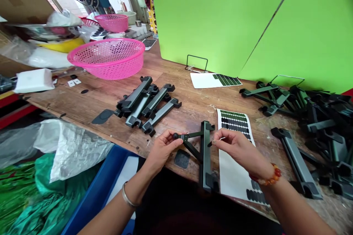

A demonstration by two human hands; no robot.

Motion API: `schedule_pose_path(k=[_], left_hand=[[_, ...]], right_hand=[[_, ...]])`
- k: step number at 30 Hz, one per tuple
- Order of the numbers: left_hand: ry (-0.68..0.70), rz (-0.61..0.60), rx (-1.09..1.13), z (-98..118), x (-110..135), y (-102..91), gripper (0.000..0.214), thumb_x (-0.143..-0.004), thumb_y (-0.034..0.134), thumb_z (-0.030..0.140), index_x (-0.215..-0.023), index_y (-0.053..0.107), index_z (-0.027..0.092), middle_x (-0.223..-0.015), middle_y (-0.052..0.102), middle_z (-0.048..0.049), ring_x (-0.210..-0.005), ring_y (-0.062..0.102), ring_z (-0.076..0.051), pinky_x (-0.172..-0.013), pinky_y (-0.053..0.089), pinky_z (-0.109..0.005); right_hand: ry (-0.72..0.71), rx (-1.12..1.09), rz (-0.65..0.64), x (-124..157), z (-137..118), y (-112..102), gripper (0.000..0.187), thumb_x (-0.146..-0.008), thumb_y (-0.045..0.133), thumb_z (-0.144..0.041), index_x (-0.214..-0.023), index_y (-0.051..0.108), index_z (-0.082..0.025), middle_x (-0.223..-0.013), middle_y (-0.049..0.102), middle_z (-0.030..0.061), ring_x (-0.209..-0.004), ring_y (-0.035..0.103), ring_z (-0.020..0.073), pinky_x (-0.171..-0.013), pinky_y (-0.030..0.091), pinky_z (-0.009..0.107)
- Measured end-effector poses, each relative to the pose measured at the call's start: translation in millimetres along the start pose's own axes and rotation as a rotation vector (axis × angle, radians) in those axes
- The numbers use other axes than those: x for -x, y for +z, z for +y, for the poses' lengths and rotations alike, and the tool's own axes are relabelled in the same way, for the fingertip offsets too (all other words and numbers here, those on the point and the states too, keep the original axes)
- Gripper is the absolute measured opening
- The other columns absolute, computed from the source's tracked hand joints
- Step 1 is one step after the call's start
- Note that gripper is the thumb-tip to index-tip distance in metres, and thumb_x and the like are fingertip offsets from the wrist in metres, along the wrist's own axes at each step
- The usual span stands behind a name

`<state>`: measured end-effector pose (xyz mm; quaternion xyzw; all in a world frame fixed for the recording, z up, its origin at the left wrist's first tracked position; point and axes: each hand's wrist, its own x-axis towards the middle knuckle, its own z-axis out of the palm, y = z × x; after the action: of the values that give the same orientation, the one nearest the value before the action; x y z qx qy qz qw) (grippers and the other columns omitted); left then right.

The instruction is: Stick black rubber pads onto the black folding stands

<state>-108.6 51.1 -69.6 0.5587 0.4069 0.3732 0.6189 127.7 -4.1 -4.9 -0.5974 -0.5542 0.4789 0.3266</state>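
A dark grey and black folding bracket [205, 154] stands near the table's front edge, its long bar pointing away from me and its hinged arms spread to the left. My left hand [162, 150] is closed on the joint where those arms meet, beside a small black ball knob [175, 136]. Between thumb and fingertips, my right hand [239, 150] pinches a small black sticker [210, 144] just right of the bar. Under that hand lies a white sheet [231, 176] with rows of black stickers, some spots on it bare.
Several similar brackets [149, 102] are piled left of centre, and a larger heap [317, 117] covers the right side. Another sticker sheet [204, 80] lies by the green panel [215, 18]. A pink basket [110, 69] stands at the back left. Plastic bags [71, 143] hang below the left edge.
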Motion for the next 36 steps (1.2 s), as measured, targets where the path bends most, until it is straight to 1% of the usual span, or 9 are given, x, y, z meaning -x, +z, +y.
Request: schedule_pose_path(k=[2,5,8,11,13,16,19,27,36], left_hand=[[0.018,-0.044,-0.142,-10,3,-11.7,0.022,-0.082,0.065,0.030,-0.099,0.064,0.017,-0.104,0.068,-0.0073,-0.097,0.062,-0.020,-0.091,0.047,-0.034],[0.200,-0.009,-0.533,-14,8,-23.7,0.022,-0.080,0.067,0.025,-0.101,0.068,0.022,-0.105,0.067,-0.0057,-0.104,0.056,-0.022,-0.097,0.042,-0.041],[0.283,0.007,-0.758,-14,11,-26.4,0.024,-0.079,0.069,0.021,-0.103,0.069,0.025,-0.101,0.065,-0.0041,-0.099,0.053,-0.021,-0.091,0.043,-0.039],[0.295,-0.002,-0.793,-16,12,-24.7,0.022,-0.080,0.068,0.020,-0.102,0.069,0.024,-0.096,0.064,-0.0032,-0.094,0.054,-0.019,-0.086,0.044,-0.035],[0.306,-0.004,-0.795,-19,11,-23.7,0.023,-0.081,0.068,0.019,-0.103,0.069,0.024,-0.095,0.064,-0.0028,-0.093,0.054,-0.019,-0.085,0.044,-0.033],[0.318,-0.003,-0.795,-22,11,-23.4,0.024,-0.081,0.068,0.019,-0.105,0.068,0.024,-0.095,0.064,-0.0029,-0.094,0.054,-0.018,-0.085,0.044,-0.033],[0.319,-0.005,-0.793,-22,11,-23.6,0.024,-0.082,0.067,0.019,-0.104,0.069,0.024,-0.094,0.064,-0.0031,-0.093,0.054,-0.019,-0.085,0.044,-0.033],[0.338,-0.004,-0.789,-22,12,-24.3,0.022,-0.082,0.067,0.020,-0.104,0.068,0.024,-0.094,0.064,-0.0029,-0.093,0.054,-0.018,-0.084,0.045,-0.033],[0.353,-0.006,-0.785,-26,12,-24.6,0.020,-0.084,0.064,0.023,-0.104,0.067,0.024,-0.095,0.064,-0.0031,-0.091,0.055,-0.018,-0.084,0.045,-0.033]], right_hand=[[-0.002,0.029,-0.057,-12,-8,11,0.011,-0.079,0.057,-0.025,-0.071,0.057,-0.017,-0.068,0.053,-0.0032,-0.063,0.044,0.0099,-0.059,0.034,0.023],[0.003,0.107,-0.118,-30,-13,30,0.010,-0.076,0.055,-0.022,-0.069,0.058,-0.017,-0.063,0.052,-0.0041,-0.056,0.042,0.0085,-0.054,0.032,0.022],[-0.016,0.153,-0.167,-48,-10,47,0.009,-0.074,0.055,-0.020,-0.066,0.057,-0.016,-0.060,0.052,-0.0040,-0.054,0.045,0.0077,-0.052,0.034,0.020],[0.055,0.114,-0.280,-62,-5,59,0.006,-0.073,0.055,-0.018,-0.067,0.054,-0.017,-0.054,0.052,-0.0051,-0.046,0.046,0.0063,-0.045,0.034,0.017],[0.122,0.105,-0.339,-69,-4,64,0.006,-0.073,0.054,-0.018,-0.067,0.051,-0.018,-0.047,0.049,-0.0072,-0.037,0.043,0.0051,-0.037,0.029,0.016],[0.208,0.128,-0.393,-76,-6,67,0.008,-0.074,0.055,-0.021,-0.068,0.050,-0.019,-0.039,0.044,-0.0100,-0.030,0.039,0.0047,-0.029,0.024,0.013],[0.267,0.124,-0.435,-81,-6,66,0.011,-0.073,0.058,-0.024,-0.066,0.050,-0.019,-0.037,0.043,-0.0108,-0.028,0.038,0.0041,-0.027,0.025,0.012],[0.329,0.095,-0.465,-86,-2,65,0.010,-0.073,0.059,-0.024,-0.067,0.053,-0.019,-0.032,0.040,-0.0118,-0.026,0.035,0.0034,-0.025,0.024,0.011],[0.297,0.120,-0.441,-86,-1,69,0.009,-0.072,0.057,-0.023,-0.066,0.051,-0.020,-0.033,0.041,-0.0112,-0.026,0.038,0.0052,-0.024,0.025,0.013]])
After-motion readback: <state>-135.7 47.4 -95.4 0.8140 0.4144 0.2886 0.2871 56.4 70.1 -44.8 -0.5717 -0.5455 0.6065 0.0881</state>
